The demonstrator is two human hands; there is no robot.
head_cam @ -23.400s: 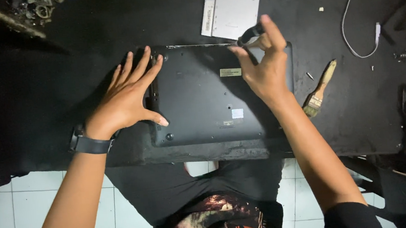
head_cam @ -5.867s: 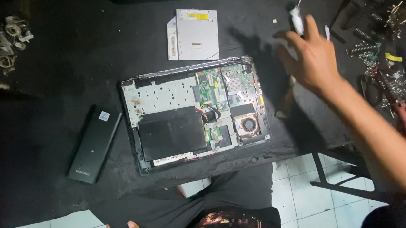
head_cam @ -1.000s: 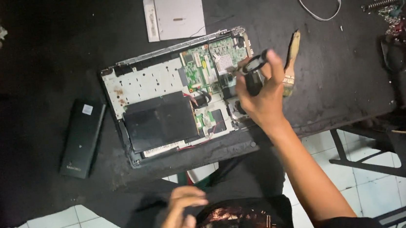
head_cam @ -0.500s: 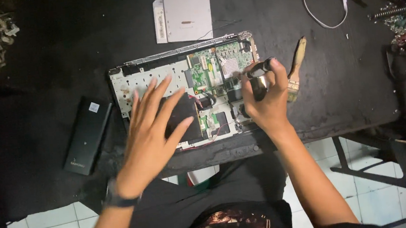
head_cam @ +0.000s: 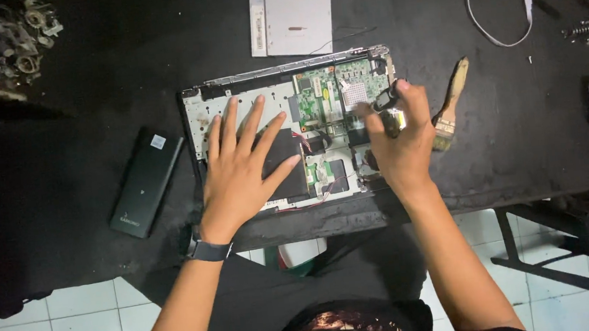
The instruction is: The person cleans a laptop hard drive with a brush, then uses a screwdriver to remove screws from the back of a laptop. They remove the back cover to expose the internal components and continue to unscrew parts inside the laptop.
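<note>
Green circuit boards lie exposed in the opened laptop (head_cam: 285,138), which sits at the near middle of the bench (head_cam: 59,157). The left hand (head_cam: 242,170), a second ago off the bench, now lies flat and released on the dark battery panel, bracing the chassis. The right hand (head_cam: 399,142) still grips a small dark tool (head_cam: 387,100) over the fan corner, beside the brush (head_cam: 449,102).

My left hand (head_cam: 241,166) covers laptop (head_cam: 292,141) middle; brush (head_cam: 449,102) crowds right edge, battery (head_cam: 145,182) left; bare table (head_cam: 88,84) beyond.
</note>
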